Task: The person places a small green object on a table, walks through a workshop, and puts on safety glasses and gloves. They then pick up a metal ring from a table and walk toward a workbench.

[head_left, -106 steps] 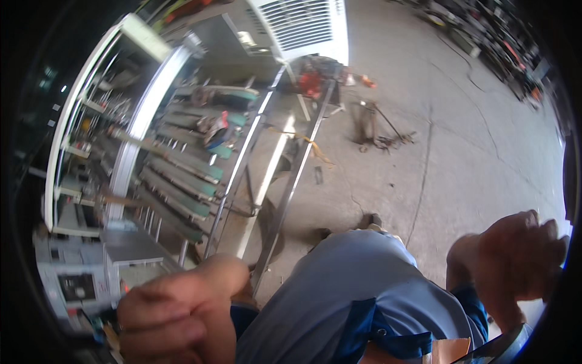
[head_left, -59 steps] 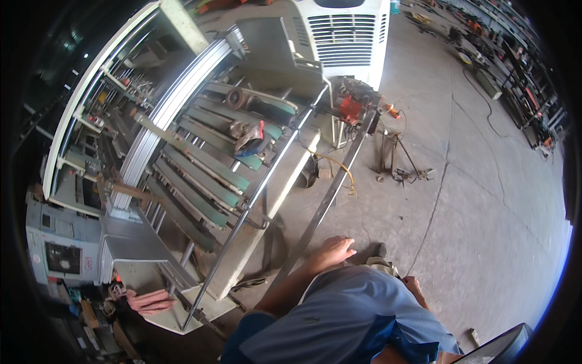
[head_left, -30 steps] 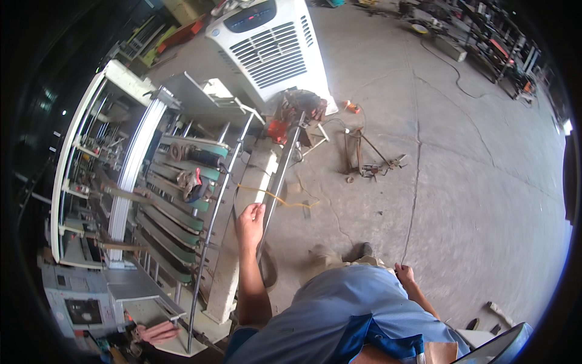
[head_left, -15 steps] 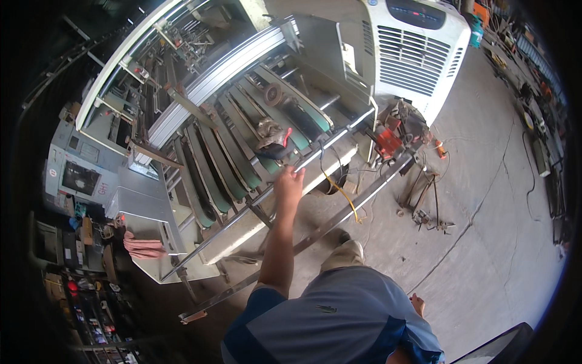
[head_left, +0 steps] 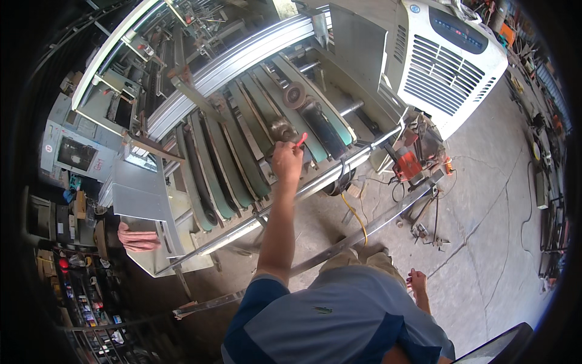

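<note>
My left hand (head_left: 287, 161) reaches over the front rail of a machine bed, its fingers closed on a dark hand tool with a red part (head_left: 302, 139) sticking out to the right. A ragged grey piece (head_left: 282, 128) shows just beyond the fingers; the grip hides much of the tool. To its right, an angle grinder (head_left: 321, 124) with a round brown disc (head_left: 294, 95) lies across the green belts (head_left: 257, 179). Down by my right side, my right hand (head_left: 417, 281) hangs with its fingers loosely bent and apart, nothing visible in them.
A long metal bar (head_left: 339, 246) slants between me and the machine's front rail (head_left: 236, 229). At right stand a white air cooler (head_left: 448, 67) and a red tool (head_left: 407, 165) on a stand. A yellow cable (head_left: 357, 219) droops nearby. Pink cloth (head_left: 138, 238) hangs at left.
My left hand has moved from the front rail up and over the bed, and has closed on the dark tool. My right hand shows more fully beside my body. The whole view has shifted slightly.
</note>
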The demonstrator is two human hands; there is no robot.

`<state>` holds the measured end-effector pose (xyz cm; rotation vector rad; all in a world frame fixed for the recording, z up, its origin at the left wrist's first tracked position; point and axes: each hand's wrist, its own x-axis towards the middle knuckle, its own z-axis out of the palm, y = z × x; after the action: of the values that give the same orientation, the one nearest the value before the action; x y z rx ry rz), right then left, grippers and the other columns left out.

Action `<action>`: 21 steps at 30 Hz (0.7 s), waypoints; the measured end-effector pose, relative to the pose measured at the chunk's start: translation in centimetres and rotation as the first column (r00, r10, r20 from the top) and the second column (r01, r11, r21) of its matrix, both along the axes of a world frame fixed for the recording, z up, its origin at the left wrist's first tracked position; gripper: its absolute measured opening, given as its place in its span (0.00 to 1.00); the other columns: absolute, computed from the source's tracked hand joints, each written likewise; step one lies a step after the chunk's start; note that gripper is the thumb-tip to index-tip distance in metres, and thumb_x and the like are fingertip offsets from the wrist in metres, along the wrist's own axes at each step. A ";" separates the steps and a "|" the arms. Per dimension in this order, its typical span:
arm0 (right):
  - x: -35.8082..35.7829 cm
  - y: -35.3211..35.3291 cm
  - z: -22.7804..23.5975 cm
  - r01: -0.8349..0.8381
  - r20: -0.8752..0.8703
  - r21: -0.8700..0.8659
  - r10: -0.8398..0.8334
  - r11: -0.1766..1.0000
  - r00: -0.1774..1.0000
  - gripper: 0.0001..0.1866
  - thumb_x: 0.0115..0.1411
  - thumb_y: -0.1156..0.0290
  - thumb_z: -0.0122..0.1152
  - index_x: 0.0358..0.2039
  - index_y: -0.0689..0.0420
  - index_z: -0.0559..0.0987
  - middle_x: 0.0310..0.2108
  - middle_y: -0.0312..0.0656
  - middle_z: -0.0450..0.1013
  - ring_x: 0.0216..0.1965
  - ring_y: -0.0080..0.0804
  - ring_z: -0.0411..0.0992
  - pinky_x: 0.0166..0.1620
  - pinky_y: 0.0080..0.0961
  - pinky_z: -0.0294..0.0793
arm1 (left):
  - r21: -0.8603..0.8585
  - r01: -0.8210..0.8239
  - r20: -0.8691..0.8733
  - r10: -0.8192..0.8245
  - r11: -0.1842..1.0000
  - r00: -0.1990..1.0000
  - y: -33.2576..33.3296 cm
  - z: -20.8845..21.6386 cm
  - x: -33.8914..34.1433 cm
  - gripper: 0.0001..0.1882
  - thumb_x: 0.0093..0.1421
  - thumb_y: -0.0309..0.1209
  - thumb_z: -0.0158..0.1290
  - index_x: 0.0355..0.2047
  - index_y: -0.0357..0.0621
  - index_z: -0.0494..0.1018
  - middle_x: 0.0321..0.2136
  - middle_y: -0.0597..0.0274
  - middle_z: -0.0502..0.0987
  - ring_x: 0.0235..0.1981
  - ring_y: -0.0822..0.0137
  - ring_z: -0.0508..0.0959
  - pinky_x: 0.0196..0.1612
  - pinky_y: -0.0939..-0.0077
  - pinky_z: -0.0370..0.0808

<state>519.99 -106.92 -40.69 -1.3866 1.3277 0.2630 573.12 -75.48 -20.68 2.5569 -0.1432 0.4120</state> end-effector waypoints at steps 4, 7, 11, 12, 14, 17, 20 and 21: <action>-0.4 -1.5 -0.2 -0.095 -0.059 -0.043 0.092 0.995 0.994 0.19 0.65 0.57 0.54 0.32 0.64 0.78 0.19 0.43 0.74 0.14 0.28 0.71 0.17 0.25 0.71 | -0.392 0.064 -0.101 -0.112 0.918 0.989 3.6 3.7 5.3 0.11 0.59 0.35 0.57 0.33 0.38 0.79 0.28 0.54 0.80 0.29 0.63 0.80 0.35 0.70 0.74; -0.9 -3.1 -1.0 -0.078 -0.060 -0.068 0.074 0.995 0.995 0.18 0.65 0.59 0.54 0.31 0.63 0.78 0.19 0.43 0.74 0.13 0.28 0.70 0.16 0.25 0.71 | -0.527 0.113 -0.087 -0.186 0.842 0.979 5.9 9.0 8.5 0.11 0.62 0.33 0.53 0.35 0.36 0.77 0.26 0.64 0.80 0.28 0.75 0.76 0.32 0.77 0.71; -0.5 -5.2 -1.9 -0.074 0.005 -0.089 0.075 0.993 0.997 0.16 0.64 0.61 0.54 0.37 0.63 0.76 0.21 0.44 0.75 0.14 0.29 0.71 0.15 0.24 0.69 | -0.683 0.162 -0.106 -0.316 0.713 0.943 6.7 17.2 9.2 0.11 0.63 0.34 0.51 0.40 0.39 0.75 0.35 0.63 0.79 0.32 0.72 0.79 0.35 0.78 0.73; 0.1 -6.0 -1.5 0.000 0.136 0.022 -0.003 1.000 0.991 0.18 0.65 0.59 0.53 0.40 0.63 0.76 0.24 0.45 0.75 0.16 0.29 0.72 0.17 0.24 0.70 | -0.723 0.205 -0.078 -0.373 0.660 0.925 6.6 18.9 8.9 0.12 0.62 0.33 0.51 0.40 0.38 0.74 0.34 0.61 0.79 0.33 0.71 0.79 0.36 0.76 0.74; 2.3 -7.4 0.5 0.169 0.216 0.213 -0.215 0.962 0.952 0.22 0.66 0.55 0.52 0.46 0.63 0.75 0.29 0.47 0.77 0.22 0.31 0.75 0.21 0.24 0.73 | -0.819 0.255 -0.028 -0.480 0.514 0.877 5.7 21.5 8.2 0.11 0.61 0.32 0.52 0.40 0.37 0.74 0.33 0.60 0.78 0.33 0.68 0.79 0.37 0.73 0.76; 6.4 -8.6 7.4 -0.065 0.685 0.419 -0.268 0.905 0.677 0.43 0.65 0.33 0.35 0.63 0.59 0.65 0.56 0.49 0.69 0.54 0.41 0.69 0.55 0.42 0.68 | -0.894 0.331 0.050 -0.665 0.303 0.745 3.0 23.1 6.9 0.09 0.62 0.30 0.52 0.40 0.38 0.74 0.33 0.59 0.78 0.33 0.66 0.78 0.40 0.69 0.75; 11.6 -8.5 15.7 -0.159 0.742 0.644 -0.560 0.748 0.370 0.43 0.64 0.33 0.38 0.65 0.57 0.61 0.63 0.45 0.63 0.62 0.41 0.63 0.61 0.46 0.64 | -0.911 0.368 0.082 -0.793 0.186 0.604 -1.5 23.1 5.2 0.10 0.63 0.30 0.51 0.41 0.38 0.74 0.35 0.58 0.78 0.36 0.65 0.78 0.43 0.67 0.74; 13.0 -8.6 18.2 -0.224 0.740 0.669 -0.608 0.708 0.289 0.43 0.64 0.34 0.39 0.66 0.58 0.60 0.63 0.47 0.63 0.62 0.43 0.63 0.61 0.48 0.64 | -0.914 0.364 0.072 -0.808 0.182 0.584 -3.3 22.8 4.4 0.10 0.63 0.29 0.50 0.41 0.37 0.73 0.37 0.58 0.78 0.38 0.65 0.78 0.45 0.67 0.74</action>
<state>532.96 -115.57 -22.50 -0.4272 0.2341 -0.2757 577.55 -78.78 2.14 1.2601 -0.6136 -0.3923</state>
